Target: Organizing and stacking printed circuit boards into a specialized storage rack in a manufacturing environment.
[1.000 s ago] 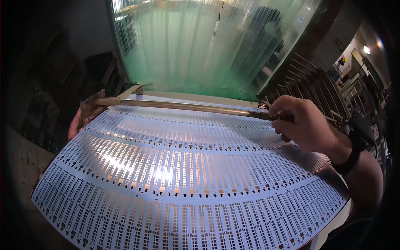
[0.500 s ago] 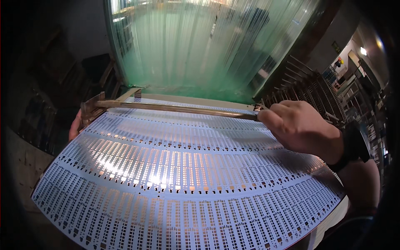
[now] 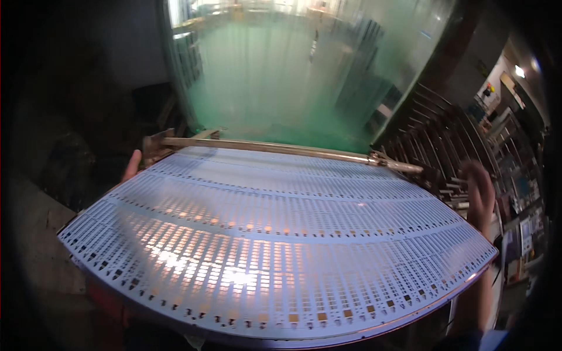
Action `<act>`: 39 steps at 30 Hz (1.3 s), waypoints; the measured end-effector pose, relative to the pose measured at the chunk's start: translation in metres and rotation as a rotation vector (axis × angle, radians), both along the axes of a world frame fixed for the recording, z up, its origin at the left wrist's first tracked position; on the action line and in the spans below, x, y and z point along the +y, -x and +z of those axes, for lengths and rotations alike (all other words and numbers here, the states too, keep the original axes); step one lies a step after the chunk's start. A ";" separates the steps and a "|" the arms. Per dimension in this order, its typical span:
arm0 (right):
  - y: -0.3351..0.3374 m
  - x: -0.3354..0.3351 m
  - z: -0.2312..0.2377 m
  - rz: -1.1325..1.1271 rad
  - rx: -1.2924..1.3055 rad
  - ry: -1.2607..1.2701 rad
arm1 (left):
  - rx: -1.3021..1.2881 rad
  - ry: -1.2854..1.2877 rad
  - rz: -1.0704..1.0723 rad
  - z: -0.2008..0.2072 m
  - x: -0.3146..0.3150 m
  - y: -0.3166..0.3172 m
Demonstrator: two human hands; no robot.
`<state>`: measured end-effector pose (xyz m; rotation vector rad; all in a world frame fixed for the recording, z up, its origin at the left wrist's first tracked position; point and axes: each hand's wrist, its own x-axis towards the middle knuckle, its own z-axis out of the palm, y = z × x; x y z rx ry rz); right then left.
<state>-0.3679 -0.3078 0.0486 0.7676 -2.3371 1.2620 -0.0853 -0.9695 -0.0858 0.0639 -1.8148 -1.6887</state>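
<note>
A large white circuit board panel, covered with rows of small copper pads, lies before me. Its near edge is bowed, and light glares on its left half. Across its far edge runs a metal rod with a bracket at the left and a thicker handle-like end at the right. My left hand is at the panel's left edge by the bracket; one digit shows, the rest is hidden behind the board. Off the rod, my blurred right hand is raised beside the panel's right side, its fingers loosely bent and holding nothing visible.
Behind the rod hangs a translucent greenish plastic curtain. Dark rack bars stand close on the right, near my right hand. Further right are shelving and equipment.
My right hand has let go of the rod's right end and moved right, away from it. The panel's near edge has come into full view. My left hand stays at the left edge.
</note>
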 end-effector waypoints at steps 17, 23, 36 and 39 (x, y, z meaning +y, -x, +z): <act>-0.041 0.071 -0.199 -0.154 -0.418 0.368 | 0.091 0.024 0.139 -0.008 0.016 0.023; -0.052 0.067 -0.202 -0.160 -0.439 0.372 | 0.090 0.039 0.225 -0.020 0.006 0.020; -0.067 0.095 -0.241 -0.039 -0.350 0.412 | -0.264 1.323 0.705 -0.055 0.013 -0.026; -0.090 0.062 -0.243 -0.407 -0.259 0.128 | -0.404 0.687 0.693 -0.025 0.085 -0.004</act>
